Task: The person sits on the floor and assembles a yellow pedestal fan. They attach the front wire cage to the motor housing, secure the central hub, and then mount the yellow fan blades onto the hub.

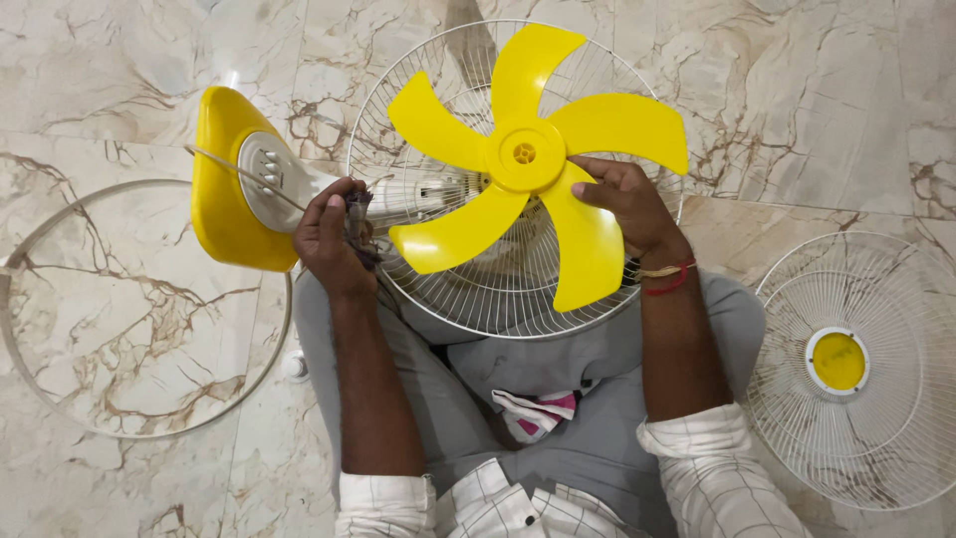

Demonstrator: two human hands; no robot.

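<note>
Right hand fingers pressed on yellow fan blade, left hand gripping motor neck

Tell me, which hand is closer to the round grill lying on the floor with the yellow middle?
Right. The right hand rests on the yellow blade, on the grill's side; the left hand is farther, by the fan's neck.

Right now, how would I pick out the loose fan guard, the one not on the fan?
Start at the yellow blade in the middle, which the right hand touches. Go right, past the person's knee, to the floor at the frame's right edge. There lies the loose guard, flat: a white wire dome with a yellow centre cap, unlike the plain ring at left.
</note>
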